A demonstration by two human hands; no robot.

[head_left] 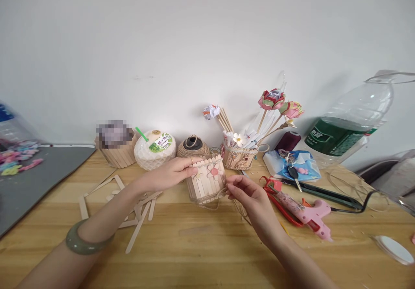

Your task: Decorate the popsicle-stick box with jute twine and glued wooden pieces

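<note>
A small popsicle-stick pot with a pink button flower and a pale flower on its front is tilted over the table. My left hand grips its upper left side, fingers partly hidden behind it. At its lower right side, my right hand pinches thin jute twine, which runs around the pot's base and trails loosely below. Behind the pot stands a ball of the same twine.
Loose popsicle sticks lie to the left. A pink glue gun, red-handled scissors and a large plastic bottle are at right. Along the wall stand a white coconut and a decorated pot of paper flowers.
</note>
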